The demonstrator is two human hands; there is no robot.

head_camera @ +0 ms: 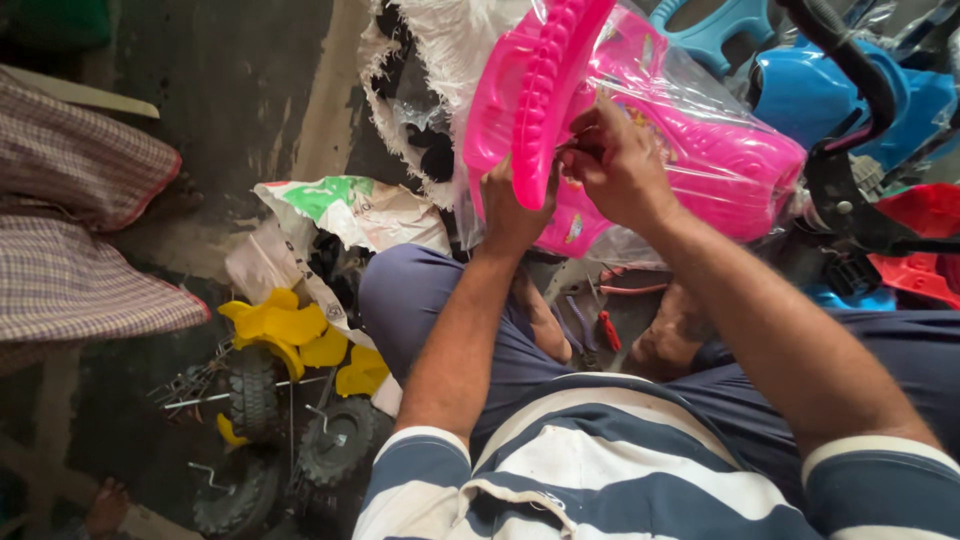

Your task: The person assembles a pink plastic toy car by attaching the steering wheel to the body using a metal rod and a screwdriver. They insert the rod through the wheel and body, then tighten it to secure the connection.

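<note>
Fingers (590, 140) of right hand (618, 165) pinched narrow on pink toy body (700, 150); left hand (512, 212) gripping its near edge.

Toy body (700, 150) sits top centre, both hands (610, 165) on it; wheels (290, 440) lower left; another toy (830, 90) upper right.

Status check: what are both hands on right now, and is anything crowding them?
Left hand grips pink toy body from below. Right hand pinches at its pink ridged part. Plastic wrap covers the body; blue toy close by.
</note>
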